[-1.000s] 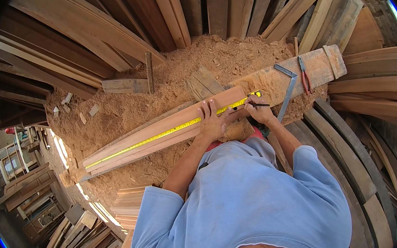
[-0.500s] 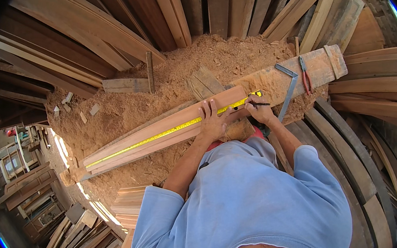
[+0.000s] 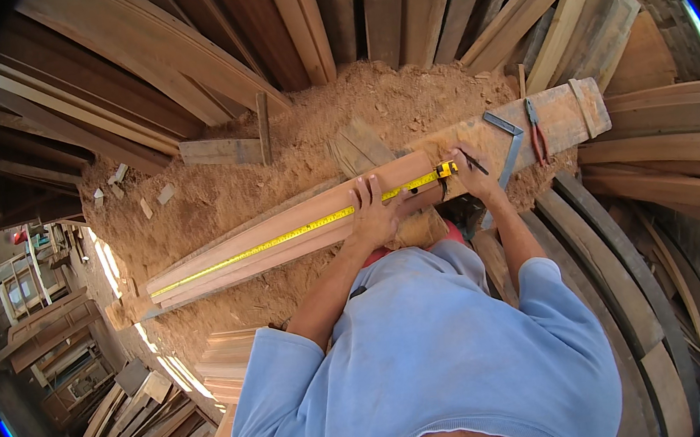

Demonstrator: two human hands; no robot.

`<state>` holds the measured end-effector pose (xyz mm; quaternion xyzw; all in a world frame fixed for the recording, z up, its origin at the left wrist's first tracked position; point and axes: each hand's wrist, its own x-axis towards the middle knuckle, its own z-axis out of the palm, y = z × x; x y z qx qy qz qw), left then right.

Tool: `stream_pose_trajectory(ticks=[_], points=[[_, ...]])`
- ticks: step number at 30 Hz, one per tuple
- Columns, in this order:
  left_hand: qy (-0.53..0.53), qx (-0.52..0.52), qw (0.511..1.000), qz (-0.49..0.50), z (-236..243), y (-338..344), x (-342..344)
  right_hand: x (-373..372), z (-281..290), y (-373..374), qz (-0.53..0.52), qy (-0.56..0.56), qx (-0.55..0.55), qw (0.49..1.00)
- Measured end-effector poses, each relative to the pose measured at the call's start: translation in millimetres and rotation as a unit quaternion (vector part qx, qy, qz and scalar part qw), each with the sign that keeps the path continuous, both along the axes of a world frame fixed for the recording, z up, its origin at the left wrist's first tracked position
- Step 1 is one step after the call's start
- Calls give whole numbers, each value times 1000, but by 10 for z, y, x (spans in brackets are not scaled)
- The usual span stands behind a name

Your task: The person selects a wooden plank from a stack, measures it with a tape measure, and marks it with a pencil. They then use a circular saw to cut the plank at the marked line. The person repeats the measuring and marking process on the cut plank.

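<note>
Bare left hand [image 3: 378, 218]: palm down, fingers spread flat over the long reddish-brown wooden board [image 3: 299, 221], not gripping anything afaict
Bare right hand [image 3: 475, 173]: fingers curled round a slim dark pencil [image 3: 475, 163], just past the board's right end
Yellow tape measure [image 3: 329, 219]: run out lengthwise along the board, so I'd call that part done; not reeled in
Pencil mark: can't make one out at this size, so no clue whether it's drawn or left to do
Wide weathered plank [image 3: 562, 121]: sits under the board; grey metal square [image 3: 504, 123] and red-handled pliers [image 3: 539, 143] lie on it, untouched
Brown sawdust [image 3: 431, 95]: all over behind, with tall wooden planks [image 3: 384, 10] beyond
</note>
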<state>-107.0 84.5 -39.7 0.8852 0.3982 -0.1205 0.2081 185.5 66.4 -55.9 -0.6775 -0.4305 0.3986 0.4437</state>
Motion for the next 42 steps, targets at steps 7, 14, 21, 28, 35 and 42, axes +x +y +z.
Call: stream_pose_trajectory(ticks=[7,14,21,28,35,42], points=[[5,-25,1000,-6,162,36,27,481,-411,210,267,-155,-164,937],[7,-32,999,-5,133,39,16,543,-514,277,330,-136,-240,903],[-129,-34,990,37,40,-7,-301,184,5,228,394,-272,-342,809],[13,-341,939,32,338,-117,-872,-478,269,-414,531,-177,-288,777],[40,-433,899,51,371,-177,-1240,-1005,435,-539,481,-161,-287,813],[134,-464,869,105,508,150,-1445,-1117,407,-450,419,-167,-293,843]])
